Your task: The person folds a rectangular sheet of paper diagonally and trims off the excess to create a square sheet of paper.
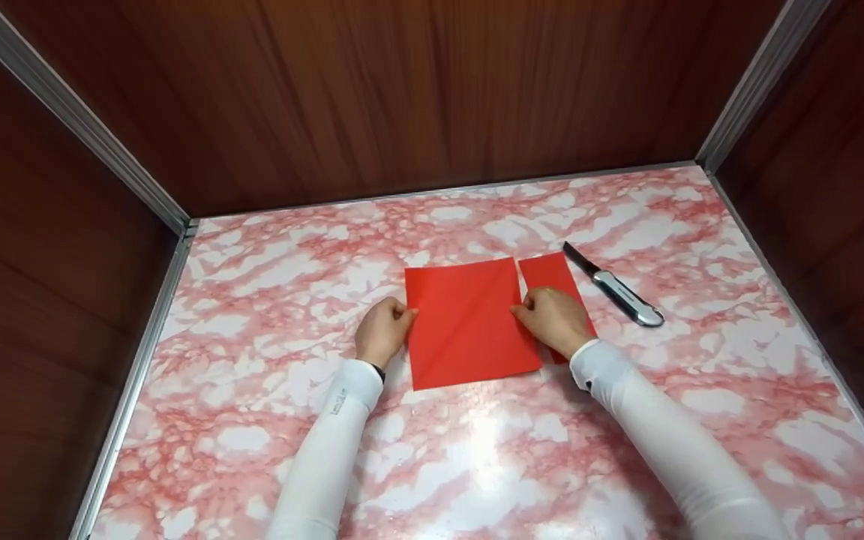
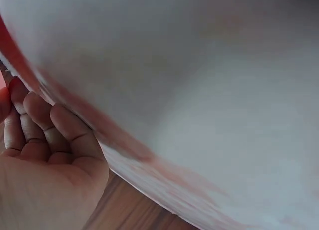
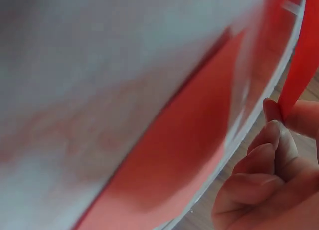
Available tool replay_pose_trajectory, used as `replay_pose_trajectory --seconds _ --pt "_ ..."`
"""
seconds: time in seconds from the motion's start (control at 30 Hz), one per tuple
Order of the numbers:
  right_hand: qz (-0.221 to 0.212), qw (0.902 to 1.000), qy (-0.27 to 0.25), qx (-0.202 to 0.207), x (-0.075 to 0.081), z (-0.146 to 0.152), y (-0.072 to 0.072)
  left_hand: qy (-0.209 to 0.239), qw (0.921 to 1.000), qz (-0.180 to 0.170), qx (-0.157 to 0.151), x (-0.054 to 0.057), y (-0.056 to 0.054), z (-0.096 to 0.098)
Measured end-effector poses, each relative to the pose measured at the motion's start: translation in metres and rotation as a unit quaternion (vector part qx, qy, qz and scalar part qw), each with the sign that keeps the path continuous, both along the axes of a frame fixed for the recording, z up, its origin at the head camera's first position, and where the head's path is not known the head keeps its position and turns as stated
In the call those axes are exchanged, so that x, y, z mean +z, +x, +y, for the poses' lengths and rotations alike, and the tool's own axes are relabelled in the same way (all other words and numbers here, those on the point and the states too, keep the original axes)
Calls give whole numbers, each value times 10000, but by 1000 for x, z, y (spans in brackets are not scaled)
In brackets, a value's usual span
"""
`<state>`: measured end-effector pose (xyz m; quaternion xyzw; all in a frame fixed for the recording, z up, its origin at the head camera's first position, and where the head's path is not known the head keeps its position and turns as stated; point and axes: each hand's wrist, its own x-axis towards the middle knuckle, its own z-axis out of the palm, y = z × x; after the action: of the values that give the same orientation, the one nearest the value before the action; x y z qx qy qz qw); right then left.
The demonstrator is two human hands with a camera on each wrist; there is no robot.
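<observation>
A red square sheet of paper (image 1: 469, 322) with a faint diagonal crease lies between the two hands in the head view. My left hand (image 1: 385, 330) pinches its left edge between thumb and curled fingers. At the opposite edge, my right hand (image 1: 552, 319) pinches the sheet the same way; the right wrist view shows its edge (image 3: 301, 56) between thumb and index finger. Beneath the right hand lies a narrow red paper strip (image 1: 548, 271), partly hidden by that hand. In the left wrist view the fingers of the left hand (image 2: 50, 145) are curled at the frame's edge.
A utility knife (image 1: 627, 298) with its dark blade out lies right of the strip, blade pointing to the back left. The table (image 1: 267, 427) has a red and white marbled top. Dark wood panels (image 1: 402, 97) with metal edging enclose its back and sides.
</observation>
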<state>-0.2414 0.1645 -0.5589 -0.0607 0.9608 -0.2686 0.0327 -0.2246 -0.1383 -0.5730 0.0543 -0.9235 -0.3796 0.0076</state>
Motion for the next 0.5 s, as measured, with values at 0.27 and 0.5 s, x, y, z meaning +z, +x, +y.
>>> replay_pose_trajectory --seconds 0.27,0.5 --pt "71 9986 513 46 -3 -4 -5 -439 9990 25 -19 -4 -5 4" --pt "116 9974 710 86 -2 -6 -6 -719 9973 72 -109 -6 -7 6"
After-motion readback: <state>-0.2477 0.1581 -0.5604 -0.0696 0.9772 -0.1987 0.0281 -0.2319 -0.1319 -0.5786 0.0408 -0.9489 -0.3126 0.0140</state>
